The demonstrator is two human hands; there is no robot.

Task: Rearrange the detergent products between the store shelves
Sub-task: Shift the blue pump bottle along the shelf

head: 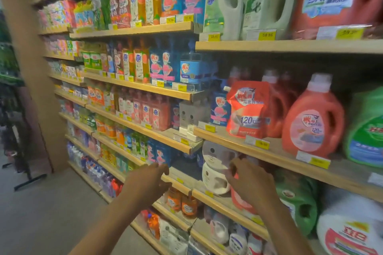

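Note:
My left hand [149, 180] hovers in front of a wooden shelf edge [180, 181], fingers loosely curled and holding nothing. My right hand [249, 183] reaches into the same shelf level. Its fingertips are at the right side of a white-and-grey detergent jug [214, 168], and its back covers the top of a red bottle [238, 202]. The palm is hidden, so I cannot tell whether it grips either one. On the shelf above stand a red refill pouch [246, 109] and a red jug with a white cap [313, 122].
Shelves packed with detergent bottles and pouches fill the view, with yellow price tags along the edges. Small orange bottles [182, 203] sit below my left hand. Green jugs [298, 203] stand right of my right hand. A wide pillar [35, 80] and bare floor [51, 203] lie left.

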